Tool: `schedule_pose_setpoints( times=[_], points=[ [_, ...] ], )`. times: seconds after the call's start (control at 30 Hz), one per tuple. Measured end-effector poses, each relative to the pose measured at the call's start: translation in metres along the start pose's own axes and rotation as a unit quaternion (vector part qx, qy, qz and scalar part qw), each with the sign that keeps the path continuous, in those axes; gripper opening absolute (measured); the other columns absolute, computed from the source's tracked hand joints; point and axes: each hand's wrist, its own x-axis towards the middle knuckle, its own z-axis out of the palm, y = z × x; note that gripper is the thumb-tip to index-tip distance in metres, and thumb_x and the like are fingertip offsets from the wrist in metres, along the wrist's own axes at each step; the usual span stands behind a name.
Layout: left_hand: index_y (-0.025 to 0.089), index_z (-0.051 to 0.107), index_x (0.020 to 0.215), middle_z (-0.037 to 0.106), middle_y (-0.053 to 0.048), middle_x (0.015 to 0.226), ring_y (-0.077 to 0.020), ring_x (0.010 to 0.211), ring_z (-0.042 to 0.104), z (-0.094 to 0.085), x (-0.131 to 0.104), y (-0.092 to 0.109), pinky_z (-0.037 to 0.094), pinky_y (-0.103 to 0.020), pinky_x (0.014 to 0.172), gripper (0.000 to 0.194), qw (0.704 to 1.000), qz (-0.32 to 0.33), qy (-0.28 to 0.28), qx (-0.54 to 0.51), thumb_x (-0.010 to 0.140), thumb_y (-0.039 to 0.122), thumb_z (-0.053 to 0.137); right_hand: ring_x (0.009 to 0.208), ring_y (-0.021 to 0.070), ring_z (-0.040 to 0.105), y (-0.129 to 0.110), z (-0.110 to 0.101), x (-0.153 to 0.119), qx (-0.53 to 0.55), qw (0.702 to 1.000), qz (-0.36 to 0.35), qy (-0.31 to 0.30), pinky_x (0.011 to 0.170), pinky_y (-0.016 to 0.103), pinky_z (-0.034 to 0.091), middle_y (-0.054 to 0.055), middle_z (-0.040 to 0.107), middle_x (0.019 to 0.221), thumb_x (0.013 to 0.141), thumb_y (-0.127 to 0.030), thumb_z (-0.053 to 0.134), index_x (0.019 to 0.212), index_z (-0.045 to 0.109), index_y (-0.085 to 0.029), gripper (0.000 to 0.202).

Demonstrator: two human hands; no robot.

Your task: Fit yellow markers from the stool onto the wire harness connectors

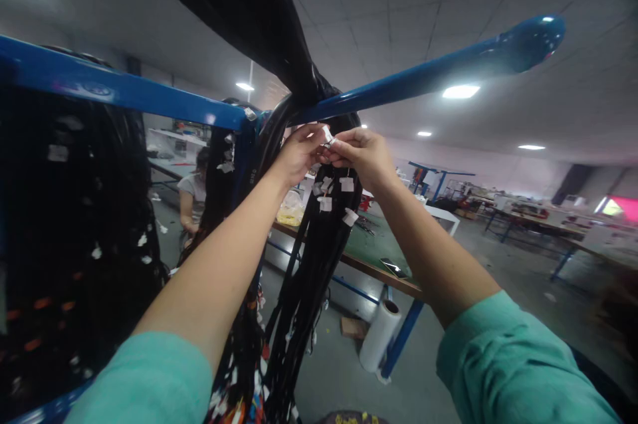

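Both hands are raised and meet in front of a black cable bundle (319,258) that hangs from a blue rack arm (419,82). Between the fingertips is a small white connector (327,135). My left hand (300,153) pinches it from the left, and my right hand (363,153) has thumb and fingers closed on its right side. Several white tags or connectors, such as a white tag (325,203), stick out of the bundle just below the hands.
More black cable bundles (74,211) hang at the left from a blue rail (149,100). Behind stands a green-topped table (373,244) with a phone (393,268). A white roll (379,337) stands under it. A person (193,195) sits at the left.
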Motion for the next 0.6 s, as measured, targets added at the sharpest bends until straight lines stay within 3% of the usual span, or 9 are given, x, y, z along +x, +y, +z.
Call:
schedule_pose_setpoints(
  times=[0.6],
  points=[
    [0.017,0.061,0.083,0.062,0.001,0.074,-0.009,0.059,0.058,0.003,-0.006,0.005,0.039,-0.019,0.048,0.014,0.999,0.004,0.02,0.031,0.074,0.023,0.07,0.075,0.0122,0.065,0.015,-0.002,-0.004,0.001,0.997,-0.08,-0.01,0.075,0.031,0.055,-0.002,0.062,0.077,0.066,-0.023,0.069,0.079,0.049,-0.021,0.024]
  ],
)
